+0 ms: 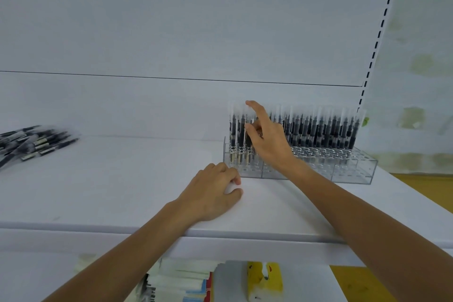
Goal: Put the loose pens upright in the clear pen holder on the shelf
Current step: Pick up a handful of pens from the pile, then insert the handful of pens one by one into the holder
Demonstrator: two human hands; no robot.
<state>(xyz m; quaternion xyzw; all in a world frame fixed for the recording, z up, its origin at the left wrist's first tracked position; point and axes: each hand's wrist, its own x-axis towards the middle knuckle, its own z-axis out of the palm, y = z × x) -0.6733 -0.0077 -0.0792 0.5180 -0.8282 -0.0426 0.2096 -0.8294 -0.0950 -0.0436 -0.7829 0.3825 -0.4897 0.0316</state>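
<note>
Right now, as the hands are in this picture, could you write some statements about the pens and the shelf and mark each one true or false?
1. The right hand pinches an upright pen at the left end of the clear pen holder. True.
2. The left hand holds a pen. False: it rests on the shelf by the holder's front left corner, and no pen shows in it.
3. The loose pens lie in a pile at the far left of the shelf. True.
4. Every hole of the holder is filled. False: the front holes on the right stand empty.
</note>
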